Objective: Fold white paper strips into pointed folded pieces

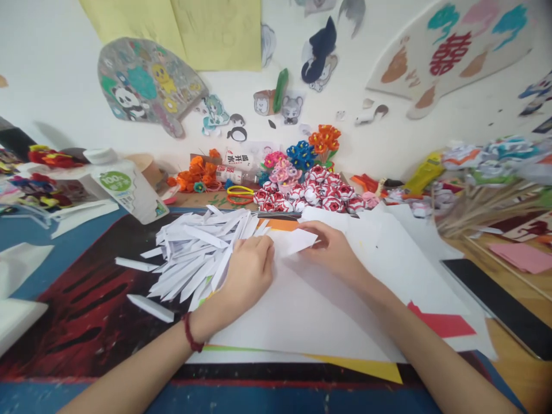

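A small folded piece of white paper [297, 241] is held between both hands above large white sheets [302, 310]. My left hand [250, 264] is closed, its fingers curled at the paper's left side. On the right, my right hand [330, 247] pinches the paper's other end between thumb and fingers. Left of my left hand lies a heap of narrow folded white paper strips [190, 247]. Two loose strips, one of them a folded strip [150, 308], rest on the dark red and black mat [90, 305].
Behind the hands stand red-and-white paper flowers [319, 192], yellow-handled scissors [240, 194] and orange flowers [196, 174]. A white bottle [127, 187] leans at the back left. To the right lie a black phone [495, 305], a red paper scrap [446, 325] and pink paper [521, 257].
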Action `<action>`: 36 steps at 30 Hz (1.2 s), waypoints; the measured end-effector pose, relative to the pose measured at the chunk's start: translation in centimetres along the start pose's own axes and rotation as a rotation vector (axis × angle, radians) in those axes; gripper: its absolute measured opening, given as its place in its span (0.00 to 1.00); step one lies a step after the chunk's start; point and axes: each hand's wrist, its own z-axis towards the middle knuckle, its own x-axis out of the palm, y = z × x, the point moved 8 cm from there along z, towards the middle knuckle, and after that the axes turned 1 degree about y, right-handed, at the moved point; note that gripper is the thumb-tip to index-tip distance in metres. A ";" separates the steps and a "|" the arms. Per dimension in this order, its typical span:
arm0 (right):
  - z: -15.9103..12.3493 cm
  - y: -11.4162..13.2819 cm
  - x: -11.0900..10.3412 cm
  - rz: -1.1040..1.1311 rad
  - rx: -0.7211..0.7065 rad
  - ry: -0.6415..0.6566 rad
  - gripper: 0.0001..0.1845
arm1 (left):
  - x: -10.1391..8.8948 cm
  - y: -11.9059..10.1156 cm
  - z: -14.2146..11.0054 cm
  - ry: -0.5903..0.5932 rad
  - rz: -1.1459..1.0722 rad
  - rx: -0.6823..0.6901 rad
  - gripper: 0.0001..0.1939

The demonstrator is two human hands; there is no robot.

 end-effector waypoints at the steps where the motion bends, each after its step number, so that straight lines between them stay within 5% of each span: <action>1: 0.0 0.1 0.0 -0.040 0.008 0.035 0.23 | -0.1 0.0 0.0 0.000 0.033 0.011 0.08; 5: -0.2 0.3 0.9 -0.142 -0.046 0.143 0.26 | 0.1 -0.2 0.2 -0.005 0.216 0.082 0.07; 11: -0.6 -0.1 1.2 -0.340 -0.074 0.071 0.07 | 0.6 -0.8 0.1 -0.011 0.313 0.156 0.09; 15: -0.7 0.2 1.1 -0.478 -0.076 0.068 0.04 | 0.7 -0.7 0.0 0.000 0.220 0.141 0.09; 36: -0.8 0.4 1.5 -0.457 -0.208 0.035 0.09 | 0.5 -1.2 -0.3 -0.042 0.203 0.215 0.08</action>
